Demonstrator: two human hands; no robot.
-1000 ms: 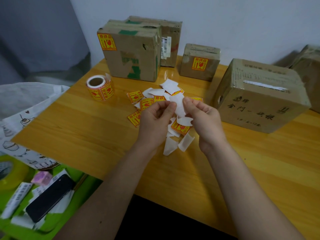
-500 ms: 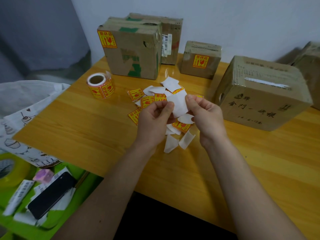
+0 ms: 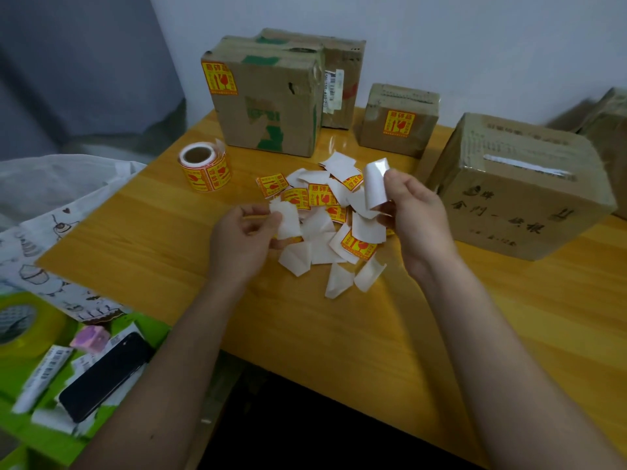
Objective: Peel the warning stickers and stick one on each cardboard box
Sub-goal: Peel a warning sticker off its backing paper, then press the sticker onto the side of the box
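Pinching a curled white backing strip between thumb and fingers, the right hand was raised above the worktop, just left of the big box. The left hand hung apart from it, its fingers curled round a sticker that showed its white back; a thin yellow edge ran by the thumb, though blur made it hard to tell whether that was the same piece.

Between and behind the hands lay a pile of loose yellow stickers and white backing scraps, some face up, some face down. A sticker roll stood on end near the worktop's far left corner.

At the back, a tall box carried a yellow sticker on the upper left of its front face. A second box stood just behind it, with a barcode label on its side. A small box to the right bore a sticker at the centre of its front. The big box showed only printed characters on the faces in view. Another box sat blurred at the right edge.

Down to the left, a green surface held a phone and a tape roll.
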